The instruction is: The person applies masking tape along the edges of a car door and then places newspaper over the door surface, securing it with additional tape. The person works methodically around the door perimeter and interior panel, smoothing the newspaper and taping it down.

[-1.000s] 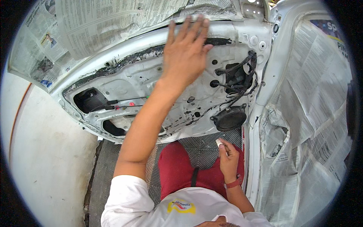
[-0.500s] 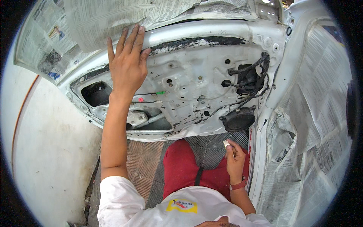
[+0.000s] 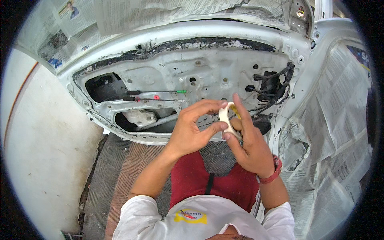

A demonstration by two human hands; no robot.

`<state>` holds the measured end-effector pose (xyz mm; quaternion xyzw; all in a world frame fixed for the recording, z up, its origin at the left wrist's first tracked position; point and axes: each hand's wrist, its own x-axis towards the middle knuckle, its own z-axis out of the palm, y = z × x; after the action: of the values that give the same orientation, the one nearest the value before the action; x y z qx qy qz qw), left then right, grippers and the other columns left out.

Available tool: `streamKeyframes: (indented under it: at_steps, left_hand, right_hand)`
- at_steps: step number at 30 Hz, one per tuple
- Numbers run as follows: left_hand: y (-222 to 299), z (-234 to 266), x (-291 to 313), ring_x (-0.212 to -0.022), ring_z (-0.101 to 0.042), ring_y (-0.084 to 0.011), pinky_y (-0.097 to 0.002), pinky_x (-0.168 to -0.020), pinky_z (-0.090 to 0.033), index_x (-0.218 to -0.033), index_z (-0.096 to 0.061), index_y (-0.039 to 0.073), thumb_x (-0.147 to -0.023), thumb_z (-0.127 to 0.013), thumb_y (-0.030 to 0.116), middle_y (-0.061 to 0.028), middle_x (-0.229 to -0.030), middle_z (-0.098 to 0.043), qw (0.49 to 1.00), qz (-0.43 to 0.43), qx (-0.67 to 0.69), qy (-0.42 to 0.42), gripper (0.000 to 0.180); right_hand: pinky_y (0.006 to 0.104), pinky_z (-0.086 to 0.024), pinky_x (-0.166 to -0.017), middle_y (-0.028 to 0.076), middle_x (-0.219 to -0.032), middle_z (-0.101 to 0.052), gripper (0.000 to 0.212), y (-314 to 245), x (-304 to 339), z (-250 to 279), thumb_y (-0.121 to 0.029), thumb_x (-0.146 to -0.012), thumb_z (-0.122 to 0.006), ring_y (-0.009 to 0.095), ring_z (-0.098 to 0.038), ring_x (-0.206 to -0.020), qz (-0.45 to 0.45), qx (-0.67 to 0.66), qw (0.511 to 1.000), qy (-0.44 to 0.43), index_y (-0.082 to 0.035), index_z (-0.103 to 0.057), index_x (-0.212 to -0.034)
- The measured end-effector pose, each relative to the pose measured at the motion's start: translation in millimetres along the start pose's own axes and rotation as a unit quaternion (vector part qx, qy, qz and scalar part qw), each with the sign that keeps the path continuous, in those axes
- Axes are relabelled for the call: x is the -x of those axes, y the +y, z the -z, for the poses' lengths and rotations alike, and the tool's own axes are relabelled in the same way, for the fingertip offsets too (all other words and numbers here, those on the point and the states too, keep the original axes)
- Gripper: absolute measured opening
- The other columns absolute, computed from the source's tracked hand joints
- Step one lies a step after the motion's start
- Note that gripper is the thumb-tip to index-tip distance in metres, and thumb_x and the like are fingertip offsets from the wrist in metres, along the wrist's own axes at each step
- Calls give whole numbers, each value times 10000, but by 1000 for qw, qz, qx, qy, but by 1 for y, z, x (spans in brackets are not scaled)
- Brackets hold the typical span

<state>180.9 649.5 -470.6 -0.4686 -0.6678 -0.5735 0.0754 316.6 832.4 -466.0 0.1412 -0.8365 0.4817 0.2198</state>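
Both of my hands are raised in front of the stripped inner side of a white car door (image 3: 160,72). Between them is a cream roll of masking tape (image 3: 225,117), seen partly edge-on. My left hand (image 3: 196,124) pinches the roll's near-left side between thumb and fingers. Around its right side close the thumb and fingers of my right hand (image 3: 254,150), one finger pointing up past the roll. Whether a strip of tape is pulled loose cannot be seen.
Newspaper (image 3: 168,14) masks the door's upper part, and more newspaper (image 3: 320,132) covers the car body at right. Two thin cables, one with a green end (image 3: 181,92), cross the door. Black wiring (image 3: 276,82) and a round speaker (image 3: 263,123) sit at its right. A white panel (image 3: 44,148) stands left.
My left hand has left the door's upper edge and come down to the tape roll. My right hand has risen from beside my knee with the roll, toward the middle.
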Motion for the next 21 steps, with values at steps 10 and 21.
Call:
streamKeyframes:
  at_steps: [10, 21]
  left_hand:
    - [7, 63, -45, -906, -711, -117, -301, -874, -570, -1080, -781, 21, -1023, -839, 112, -36, -948, -783, 976, -70, -52, 198, 122]
    - [-19, 115, -139, -756, -762, -123, -274, -751, -592, -987, -865, 14, -951, -908, 158, -62, -854, -838, 883, -189, -205, 378, 154]
  right_hand:
    - [435, -531, -694, 168, -816, -643, 520, -34, -70, 32, -165, -1072, -718, 364, -638, -683, 132, 260, 957, -11, -98, -575, -1568]
    - [541, -611, -818, 226, -860, -789, 265, -57, -216, 71, -273, -962, -779, 416, -787, -861, 151, 589, 784, 124, -15, -789, -904]
